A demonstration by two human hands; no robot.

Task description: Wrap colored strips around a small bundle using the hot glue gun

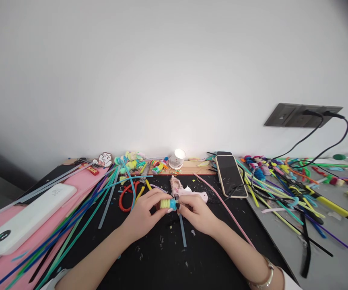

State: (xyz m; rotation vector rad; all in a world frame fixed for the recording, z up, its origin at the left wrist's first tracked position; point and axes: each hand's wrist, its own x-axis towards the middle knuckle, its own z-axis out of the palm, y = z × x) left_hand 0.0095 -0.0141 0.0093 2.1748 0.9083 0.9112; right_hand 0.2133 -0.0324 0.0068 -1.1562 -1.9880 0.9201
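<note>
Between my hands, over the black mat (158, 266), is a small fuzzy roll of yellow and blue pipe cleaner (165, 204). My left hand (145, 209) grips its yellow end between thumb and fingers. At the blue end, my right hand (196, 211) has thumb and forefinger pinched together; a small dark bit shows at the fingertips, too small to name. Just behind my right hand lies a pale pink glue gun (193, 193), its nozzle end stained. A flat grey-blue strip (182, 231) lies on the mat below the hands.
Red-handled scissors (125, 197) and long pipe cleaners (80, 225) lie left, beside a white power bank (35, 217). A paper cup (177, 158) stands at the back. A phone (231, 177), yellow-handled pliers (327, 201) and more pipe cleaners are right. Cords hang from a wall socket (291, 114).
</note>
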